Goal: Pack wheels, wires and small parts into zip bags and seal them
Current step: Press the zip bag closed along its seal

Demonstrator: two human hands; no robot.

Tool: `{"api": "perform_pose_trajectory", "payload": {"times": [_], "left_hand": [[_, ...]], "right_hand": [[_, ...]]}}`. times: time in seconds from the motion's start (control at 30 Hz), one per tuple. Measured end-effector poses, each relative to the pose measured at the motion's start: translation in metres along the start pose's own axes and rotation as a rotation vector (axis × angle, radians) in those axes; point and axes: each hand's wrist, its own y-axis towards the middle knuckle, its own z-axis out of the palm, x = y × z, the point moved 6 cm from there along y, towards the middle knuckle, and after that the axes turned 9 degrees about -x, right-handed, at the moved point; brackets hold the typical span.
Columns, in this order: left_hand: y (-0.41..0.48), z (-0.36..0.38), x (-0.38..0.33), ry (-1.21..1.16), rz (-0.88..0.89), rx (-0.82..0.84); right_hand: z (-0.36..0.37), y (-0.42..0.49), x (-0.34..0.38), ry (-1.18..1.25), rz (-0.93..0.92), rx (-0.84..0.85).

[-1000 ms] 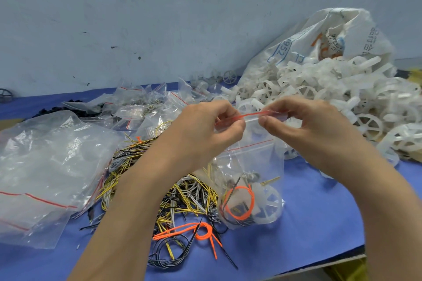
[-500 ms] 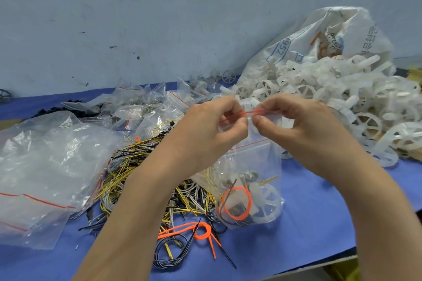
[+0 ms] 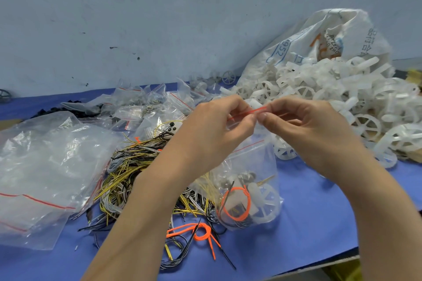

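Both pinching the red zip strip (image 3: pixel 255 110) of the filled bag (image 3: pixel 251 166), held above the desk (image 3: pixel 308 223): left hand (image 3: pixel 219 134) and right hand (image 3: pixel 306 130) almost touching at the fingertips. Inside: wheel (image 3: pixel 267 205), orange wire (image 3: pixel 235 205), small parts. Risk of a half-closed seal if pinched off the track, or trapped wire ends holding it open; likely spill then.
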Motion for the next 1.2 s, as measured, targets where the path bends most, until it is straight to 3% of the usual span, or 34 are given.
{"api": "perform_pose_trajectory", "payload": {"times": [0.37,0.63,0.83,1.2], "left_hand": [[0.001,-0.003,-0.004,-0.037,0.025,-0.014],[0.003,0.0,-0.006,-0.014,0.029,-0.066],[0.005,-0.004,-0.001,0.063,0.037,-0.157],[-0.004,0.003,-0.004,0.091,-0.016,-0.135]], "right_hand": [[0.0,0.0,0.001,0.095,-0.012,-0.03],[0.009,-0.003,-0.005,0.062,0.045,-0.19],[0.036,-0.007,-0.011,0.525,0.211,-0.125],[0.043,-0.006,-0.02,0.503,0.229,-0.358]]}}
